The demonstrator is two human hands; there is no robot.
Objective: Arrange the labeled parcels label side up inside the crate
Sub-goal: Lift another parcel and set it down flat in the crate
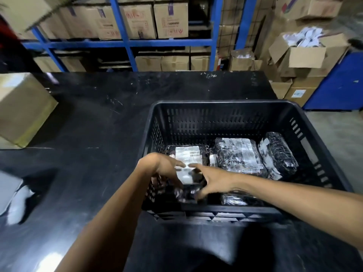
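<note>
Both hands reach into the black crate [231, 210] from its near side. Left hand [167, 169] hangs over the crate's left wall, fingers spread and curled downward, blurred; thumb rests on the white label of the leftmost parcel [188, 156]. Whether those fingers clamp anything cannot be told. Right hand [211, 181] lies flat and spread, index finger pointing left onto that same label, remaining fingers draped over a dark wrapped parcel [186, 194] at the near wall; no firm grip is visible.

Left of the crate: cardboard box [23, 108] at the table's far left edge, pale blurred bag [15, 201] nearer the person. Black table [98, 114] scuffed.

Inside the crate, left to right: labelled parcel lying label up; a larger black parcel [237, 154] with white label facing up, just beside it; a third parcel [279, 154] tilted against the right wall, label on its left edge. Another dark parcel [237, 199] sits under the right forearm.

Blue shelving [125, 43] with cartons stands behind the table.
</note>
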